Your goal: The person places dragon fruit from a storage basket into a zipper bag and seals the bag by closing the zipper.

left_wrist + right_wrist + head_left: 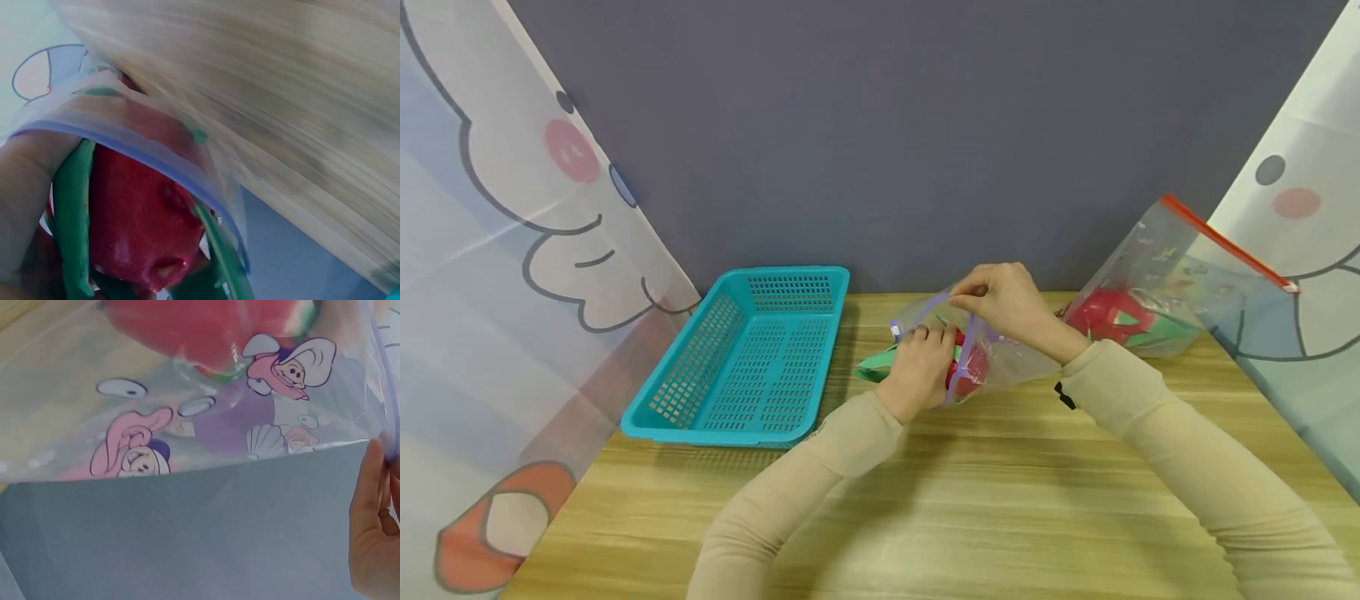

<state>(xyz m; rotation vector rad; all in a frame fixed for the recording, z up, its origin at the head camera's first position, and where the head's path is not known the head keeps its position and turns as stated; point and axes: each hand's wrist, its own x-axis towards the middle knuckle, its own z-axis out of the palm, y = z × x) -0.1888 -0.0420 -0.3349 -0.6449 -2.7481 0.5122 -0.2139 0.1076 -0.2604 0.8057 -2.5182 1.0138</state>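
Observation:
A red dragon fruit (134,212) with green leaf-like flaps lies partly inside the mouth of a clear zip bag (206,447) with a purple edge. My left hand (919,362) grips the fruit from above, its fingers reaching into the opening in the head view. Beyond the bag's edge, a green tip (874,365) sticks out on the left. My right hand (1011,304) pinches the upper purple edge between thumb and finger and holds the mouth apart. Cartoon figures in pink and white are printed on the bag. Part of the fruit is hidden by the left hand.
At the left stands a turquoise perforated basket (715,436). Another clear bag (1157,258) with a red zip edge stands at the right, red and green things in its bottom. A dark wall panel (925,142) rises behind the wooden table (985,517).

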